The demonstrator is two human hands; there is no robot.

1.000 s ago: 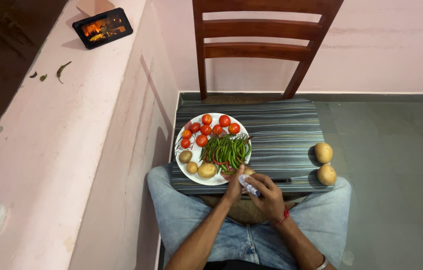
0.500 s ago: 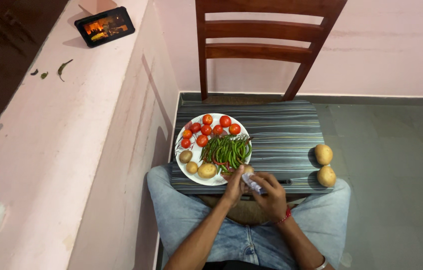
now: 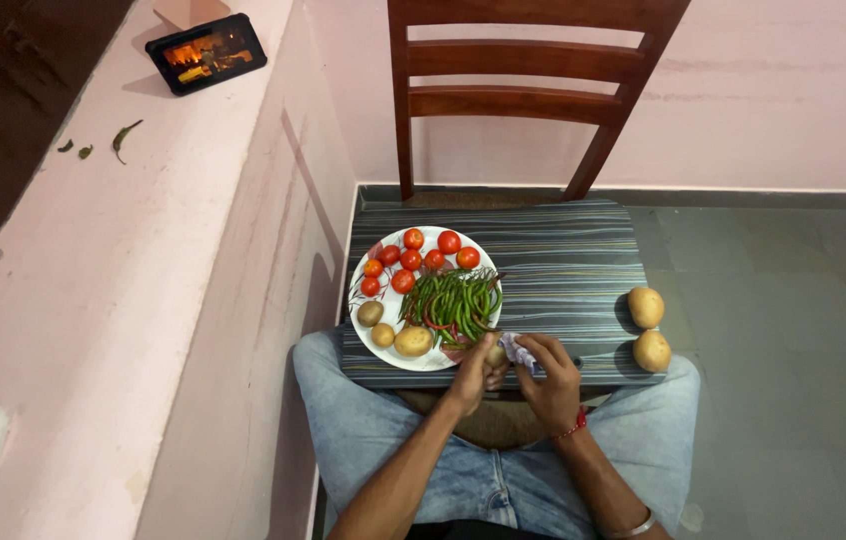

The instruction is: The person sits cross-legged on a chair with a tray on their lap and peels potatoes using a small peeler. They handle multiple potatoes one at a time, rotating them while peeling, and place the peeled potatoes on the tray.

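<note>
Pinched between both hands at the near table edge, small potato gripped by left hand, right hand closed on pale peeler-like tool just beside it, white plate touching at left, two potatoes well apart at right.

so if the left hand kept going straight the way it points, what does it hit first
Probably the potato on the white plate, or the green chillies beside it. The left hand points up toward the plate's near edge; depth is unclear.
</note>
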